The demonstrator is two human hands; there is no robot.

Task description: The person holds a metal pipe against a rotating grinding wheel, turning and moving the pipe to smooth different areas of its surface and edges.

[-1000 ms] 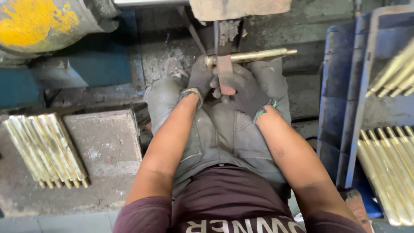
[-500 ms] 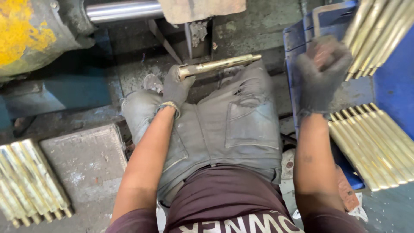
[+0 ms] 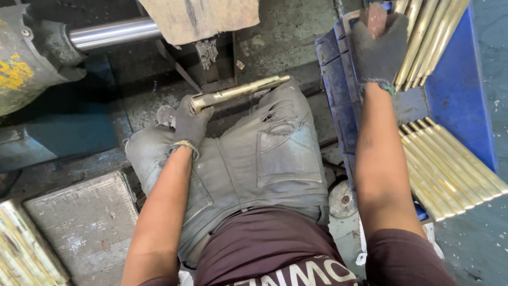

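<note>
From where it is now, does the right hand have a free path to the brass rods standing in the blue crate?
Probably yes. The right hand, gloved and gripping a small reddish object, is raised right beside the brass rods in the blue crate, nothing between; its grip is occupied, though.

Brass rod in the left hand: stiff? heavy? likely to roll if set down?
The brass rod looks like solid metal with no sag though the left hand grips only one end, so probably stiff and heavy for its size. Its flat-looking facets suggest it would settle rather than roll. The polished surface may be slippery.

No packages, labels, signs or screens show anywhere in this view of the workshop floor.
</note>
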